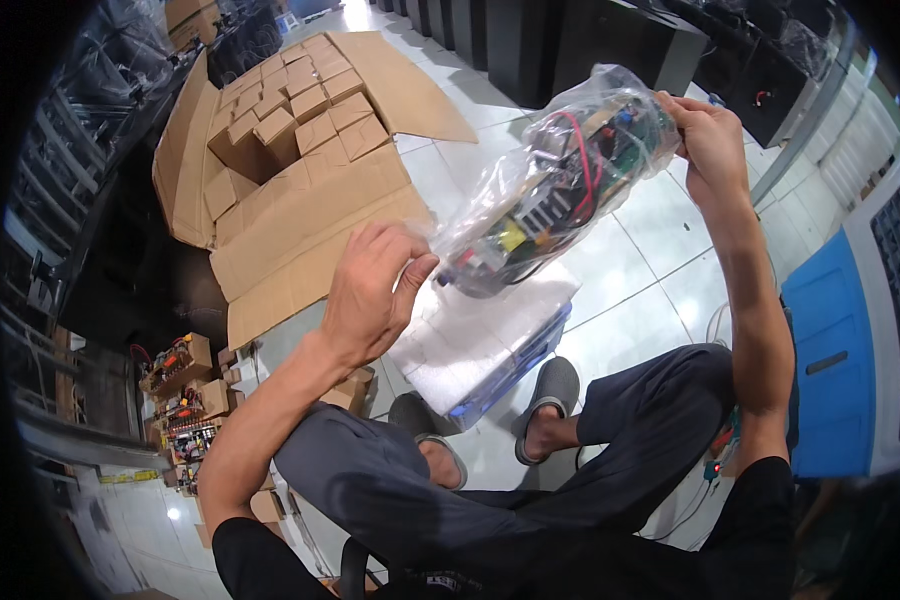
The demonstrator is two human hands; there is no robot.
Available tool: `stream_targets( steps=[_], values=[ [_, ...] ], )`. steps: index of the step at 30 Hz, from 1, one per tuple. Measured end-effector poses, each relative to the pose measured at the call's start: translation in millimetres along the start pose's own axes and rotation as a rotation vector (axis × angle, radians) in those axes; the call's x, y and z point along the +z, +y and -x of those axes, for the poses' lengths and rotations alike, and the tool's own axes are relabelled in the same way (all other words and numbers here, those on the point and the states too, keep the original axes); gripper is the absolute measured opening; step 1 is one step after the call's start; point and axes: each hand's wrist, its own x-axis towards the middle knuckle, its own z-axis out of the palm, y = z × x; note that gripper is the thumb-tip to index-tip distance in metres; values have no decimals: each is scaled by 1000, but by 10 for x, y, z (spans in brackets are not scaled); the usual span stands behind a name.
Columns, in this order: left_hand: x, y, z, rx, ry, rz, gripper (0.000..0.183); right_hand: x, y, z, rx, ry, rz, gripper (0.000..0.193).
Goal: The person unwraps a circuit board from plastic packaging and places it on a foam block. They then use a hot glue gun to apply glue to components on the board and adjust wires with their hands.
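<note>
A circuit board (pixel 560 200) in a clear plastic bag (pixel 490 195) hangs tilted in the air before me, its right end higher. Through the film show red and black wires, a pale heat sink and a yellow part. At the upper right end, my right hand (pixel 712 140) pinches the bag's edge. My left hand (pixel 375 285) is closed on the lower left edge of the bag, fingertips partly hidden. Beneath the bag stands a low support with a white foam top (pixel 450 350) and blue sides.
A large open carton (pixel 315 240) packed with small brown boxes stands at the far left. More circuit boards (pixel 190 435) lie among boxes at the lower left. Black cabinets (pixel 580 50) line the back; a blue plastic panel (pixel 832 350) stands right. My slippered feet flank the support's near end.
</note>
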Motion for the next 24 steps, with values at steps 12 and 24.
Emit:
stream_targets(
  steps=[12, 24],
  values=[
    [68, -20, 16, -48, 81, -60, 21, -99, 133, -147, 67, 43, -21, 29],
    [141, 115, -91, -163, 174, 40, 13, -278, 388, -433, 147, 63, -62, 22]
  ],
)
